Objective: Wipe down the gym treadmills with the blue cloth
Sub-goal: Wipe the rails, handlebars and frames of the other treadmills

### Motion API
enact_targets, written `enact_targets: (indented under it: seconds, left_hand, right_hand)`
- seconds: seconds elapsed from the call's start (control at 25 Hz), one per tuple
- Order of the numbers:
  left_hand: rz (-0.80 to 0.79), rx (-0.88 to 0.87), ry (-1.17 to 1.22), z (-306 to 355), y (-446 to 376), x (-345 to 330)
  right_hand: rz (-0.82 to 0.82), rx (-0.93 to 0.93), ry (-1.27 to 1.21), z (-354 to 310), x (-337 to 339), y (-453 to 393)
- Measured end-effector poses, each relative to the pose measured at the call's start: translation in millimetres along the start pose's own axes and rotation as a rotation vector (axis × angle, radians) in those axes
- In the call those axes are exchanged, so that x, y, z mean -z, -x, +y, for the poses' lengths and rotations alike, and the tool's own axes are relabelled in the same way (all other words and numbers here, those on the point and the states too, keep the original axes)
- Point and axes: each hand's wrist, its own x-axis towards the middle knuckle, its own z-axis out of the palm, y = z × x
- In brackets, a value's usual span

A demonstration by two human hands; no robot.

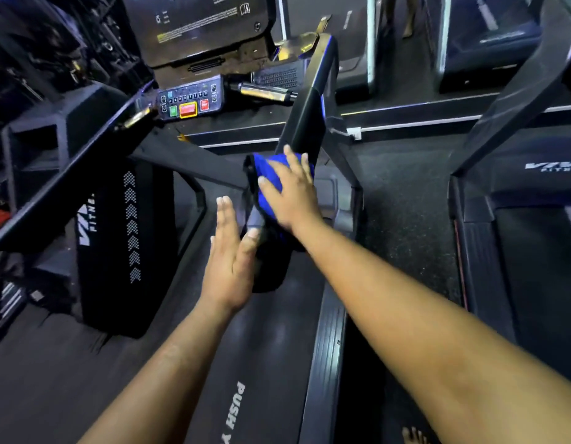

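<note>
Right hand [290, 193] flat on the blue cloth [271, 174], fingers straight and spread, pressing it against the right handrail [313, 100] low down near its rear end. Nothing curled, nothing pinched: just a palm bearing down through the fabric. Cloth wrapped over the top and inner side of that rail, a dark fold hanging off the near edge. Left hand [229, 251] just beside the rail's lower end, fingers straight and together, thumb tip at the dark end cap [265, 261]; holding nothing, steadying at most, though actual contact hard to confirm. Long axis of the handrail running away and upward from the cloth toward the console [188, 100] with its green and red buttons. So, most of the rail lying ahead of the right hand, up-slope, and only the short end cap behind it toward the body. Right hand clearly the nearer to the work, already on the cloth. Likely next call: slide along the rail's length, not across it, keeping the palm flat so the cloth stays put. Risk of the loose fold slipping off the inner side. Left handrail [69, 174] well apart across the belt [265, 347], probably unwiped as yet.
</note>
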Motion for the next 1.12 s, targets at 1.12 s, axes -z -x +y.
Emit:
enact_targets:
  seconds: [1.12]
  left_hand:
    - [-0.205,-0.032,-0.310,1.2,-3.0,6.5]
  right_hand:
    - [0.177,-0.167,-0.492,-8.1,-34.7,113.5]
